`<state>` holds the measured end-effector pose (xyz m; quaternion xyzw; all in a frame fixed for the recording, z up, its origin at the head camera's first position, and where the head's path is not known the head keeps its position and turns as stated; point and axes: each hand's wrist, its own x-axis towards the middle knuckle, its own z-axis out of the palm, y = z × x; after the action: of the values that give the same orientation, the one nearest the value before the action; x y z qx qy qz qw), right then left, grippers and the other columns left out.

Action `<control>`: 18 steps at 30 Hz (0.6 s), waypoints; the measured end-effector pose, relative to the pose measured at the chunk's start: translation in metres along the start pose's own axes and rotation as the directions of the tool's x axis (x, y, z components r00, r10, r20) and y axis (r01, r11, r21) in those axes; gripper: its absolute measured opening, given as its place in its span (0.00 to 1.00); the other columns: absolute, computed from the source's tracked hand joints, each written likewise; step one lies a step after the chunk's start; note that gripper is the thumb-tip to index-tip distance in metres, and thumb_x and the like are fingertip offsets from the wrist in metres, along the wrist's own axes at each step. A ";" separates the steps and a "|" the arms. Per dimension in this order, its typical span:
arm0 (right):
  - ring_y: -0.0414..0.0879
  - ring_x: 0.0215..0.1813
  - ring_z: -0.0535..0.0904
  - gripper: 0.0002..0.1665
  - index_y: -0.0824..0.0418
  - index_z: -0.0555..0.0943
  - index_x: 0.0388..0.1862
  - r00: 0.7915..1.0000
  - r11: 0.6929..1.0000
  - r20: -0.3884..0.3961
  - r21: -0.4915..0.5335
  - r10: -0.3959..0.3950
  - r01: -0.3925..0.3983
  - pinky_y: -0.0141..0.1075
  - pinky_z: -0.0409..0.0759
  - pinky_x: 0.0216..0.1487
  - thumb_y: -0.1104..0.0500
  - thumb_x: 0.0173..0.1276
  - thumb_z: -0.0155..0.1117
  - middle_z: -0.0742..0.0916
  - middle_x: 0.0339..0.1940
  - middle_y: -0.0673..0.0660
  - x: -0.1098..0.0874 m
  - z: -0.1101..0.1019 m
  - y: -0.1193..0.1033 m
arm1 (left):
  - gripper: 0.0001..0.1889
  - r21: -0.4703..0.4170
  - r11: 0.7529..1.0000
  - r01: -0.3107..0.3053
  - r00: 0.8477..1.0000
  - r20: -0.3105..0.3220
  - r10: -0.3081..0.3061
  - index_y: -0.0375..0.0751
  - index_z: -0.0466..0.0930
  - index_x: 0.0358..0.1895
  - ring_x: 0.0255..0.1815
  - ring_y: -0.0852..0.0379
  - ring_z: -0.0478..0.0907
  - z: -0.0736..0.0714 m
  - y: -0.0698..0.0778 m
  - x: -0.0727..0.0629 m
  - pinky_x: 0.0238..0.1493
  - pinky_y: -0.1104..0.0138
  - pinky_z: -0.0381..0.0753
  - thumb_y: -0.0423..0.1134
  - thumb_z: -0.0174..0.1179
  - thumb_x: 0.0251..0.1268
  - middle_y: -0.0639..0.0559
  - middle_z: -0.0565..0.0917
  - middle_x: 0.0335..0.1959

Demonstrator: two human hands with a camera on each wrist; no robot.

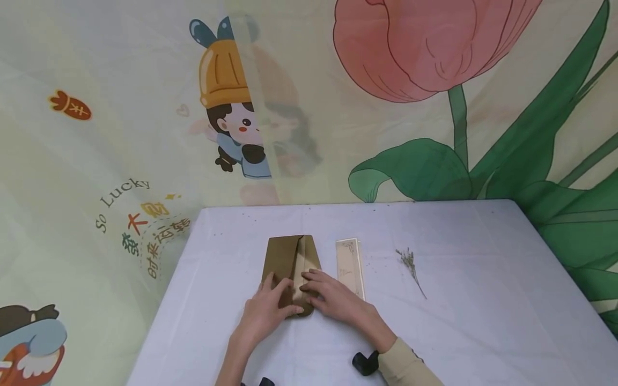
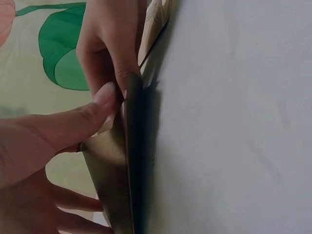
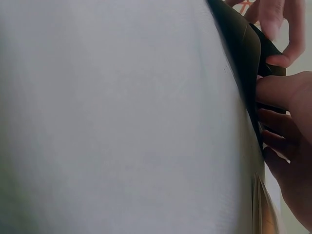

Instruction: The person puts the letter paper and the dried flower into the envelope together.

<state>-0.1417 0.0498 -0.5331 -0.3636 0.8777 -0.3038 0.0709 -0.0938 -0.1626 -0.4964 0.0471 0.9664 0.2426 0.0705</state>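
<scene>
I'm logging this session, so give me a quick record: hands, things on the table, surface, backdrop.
left hand: touching the envelope-like brown paper
right hand: touching the same paper
right of paper: pale printed cards
farther right: dried sprig
surface: white tablecloth
backdrop: printed cloth with pink tulip

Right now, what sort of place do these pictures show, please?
Perhaps an indoor craft or filming corner: a white-covered table, large printed hangings behind it, and a dried sprig lying on top.
</scene>
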 end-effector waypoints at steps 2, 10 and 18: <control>0.60 0.80 0.65 0.18 0.58 0.83 0.62 1.000 1.000 0.000 0.009 0.001 -0.001 0.54 0.68 0.75 0.57 0.76 0.65 0.75 0.77 0.61 0.000 0.000 0.000 | 0.33 -0.011 1.000 -0.001 1.000 0.022 0.001 0.57 0.78 0.59 0.66 0.21 0.72 -0.002 -0.001 0.000 0.48 0.27 0.74 0.58 0.78 0.49 0.26 0.64 0.76; 0.59 0.80 0.65 0.19 0.58 0.83 0.63 1.000 1.000 0.012 -0.007 0.022 -0.022 0.53 0.68 0.75 0.56 0.76 0.65 0.74 0.77 0.60 -0.001 0.001 -0.001 | 0.37 -0.009 1.000 -0.012 0.999 0.038 0.012 0.56 0.76 0.59 0.62 0.19 0.75 -0.004 -0.004 0.000 0.48 0.28 0.74 0.53 0.82 0.42 0.25 0.64 0.75; 0.59 0.76 0.71 0.18 0.60 0.83 0.60 0.995 0.996 -0.096 -0.093 -0.023 0.014 0.52 0.72 0.72 0.59 0.73 0.68 0.78 0.73 0.62 -0.008 -0.003 -0.007 | 0.36 -0.016 1.000 -0.026 1.000 0.011 0.027 0.56 0.77 0.57 0.63 0.19 0.74 -0.003 -0.004 0.000 0.48 0.28 0.74 0.53 0.82 0.41 0.25 0.65 0.75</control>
<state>-0.1330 0.0532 -0.5273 -0.3597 0.8897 -0.2811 0.0087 -0.0946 -0.1679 -0.4955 0.0607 0.9634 0.2508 0.0730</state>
